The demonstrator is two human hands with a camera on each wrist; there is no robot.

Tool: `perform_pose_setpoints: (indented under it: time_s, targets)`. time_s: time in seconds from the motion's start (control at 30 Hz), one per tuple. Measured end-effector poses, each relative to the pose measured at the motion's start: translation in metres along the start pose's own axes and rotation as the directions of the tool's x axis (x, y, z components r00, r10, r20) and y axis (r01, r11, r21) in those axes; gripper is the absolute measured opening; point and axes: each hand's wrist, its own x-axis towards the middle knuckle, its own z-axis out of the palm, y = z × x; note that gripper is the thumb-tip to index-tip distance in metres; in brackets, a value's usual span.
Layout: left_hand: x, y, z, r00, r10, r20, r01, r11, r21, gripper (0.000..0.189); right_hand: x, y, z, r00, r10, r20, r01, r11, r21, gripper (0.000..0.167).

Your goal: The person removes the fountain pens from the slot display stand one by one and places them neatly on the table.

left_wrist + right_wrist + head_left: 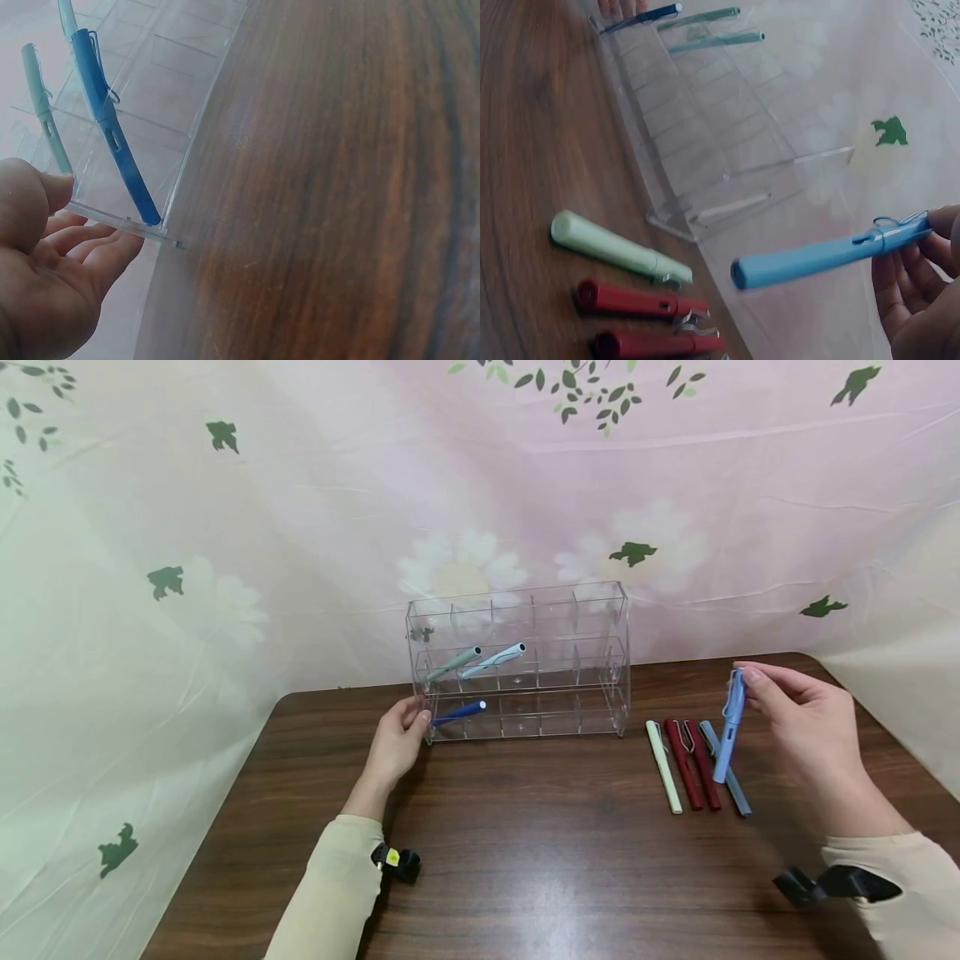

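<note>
A clear acrylic pen rack (517, 693) with tiered compartments stands at the back of the table. My left hand (397, 739) grips its left end, thumb on one side of the panel and fingers on the other. Leaning in the bottom tier is a dark blue pen (461, 713); higher up lean a grey-green pen (453, 664) and a pale blue pen (493, 661). To the right, my right hand (813, 718) pinches a light blue pen (731, 727) by its cap end, its other end pointing down in the head view.
Beneath and left of the held pen lie a pale green pen (664, 768), two dark red pens (684, 767) and a grey-blue pen (727, 770) on the brown wooden table (525, 843). A floral cloth (337, 527) hangs behind the table.
</note>
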Motion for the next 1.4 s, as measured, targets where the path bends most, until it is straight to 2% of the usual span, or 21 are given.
perform_pose_setpoints:
  time_s: [0.07,0.13,0.23,0.3,0.47,0.53,0.67,0.73,0.8,1.03,1.4]
  targets:
    - [0.0,-0.001,0.0,1.0,-0.005,-0.004,0.005,1.0,0.004,0.046,0.001,0.002,-0.005,0.999,0.041,-0.014,-0.043,0.99,-0.135,0.026]
    - [0.0,-0.001,0.0,1.0,-0.006,-0.007,0.006,1.0,0.009,0.046,0.001,0.005,-0.009,0.996,0.082,-0.023,-0.085,0.959,-0.268,0.036]
    - [0.0,-0.001,0.0,1.0,-0.007,-0.013,0.007,1.0,0.009,0.046,0.003,0.01,-0.015,0.992,0.121,-0.03,-0.124,0.924,-0.362,0.05]
    - [0.0,-0.001,0.0,1.0,0.0,-0.016,0.001,1.0,0.008,0.045,0.005,0.014,-0.018,0.992,0.123,-0.025,-0.124,0.915,-0.384,0.051]
    - [0.001,-0.002,-0.001,1.0,0.002,-0.014,-0.002,1.0,0.008,0.046,0.01,0.026,-0.029,0.992,0.123,0.01,-0.11,0.916,-0.385,0.048]
    - [0.001,-0.002,-0.001,1.0,0.001,-0.012,-0.001,1.0,0.009,0.046,0.012,0.031,-0.033,0.991,0.134,0.016,-0.114,0.892,-0.437,0.052]
    - [0.002,-0.003,-0.001,1.0,0.002,-0.013,-0.002,1.0,0.009,0.046,0.016,0.041,-0.038,0.989,0.15,0.013,-0.115,0.802,-0.586,0.061]
    - [0.001,-0.002,-0.001,1.0,0.005,-0.012,-0.004,1.0,0.01,0.046,0.018,0.046,-0.041,0.987,0.157,0.016,-0.112,0.772,-0.626,0.062]
    - [0.001,-0.002,-0.001,1.0,0.007,-0.011,-0.007,1.0,0.011,0.046,0.02,0.051,-0.043,0.987,0.16,0.025,-0.106,0.756,-0.646,0.062]
    - [0.001,0.001,-0.001,1.0,0.01,-0.004,-0.01,1.0,0.01,0.046,0.026,0.065,-0.046,0.984,0.174,0.035,-0.107,0.739,-0.665,0.058]
    - [0.001,-0.001,-0.001,1.0,-0.004,0.0,0.004,1.0,0.009,0.047,0.03,0.079,-0.042,0.982,0.157,0.102,-0.017,0.616,-0.787,0.05]
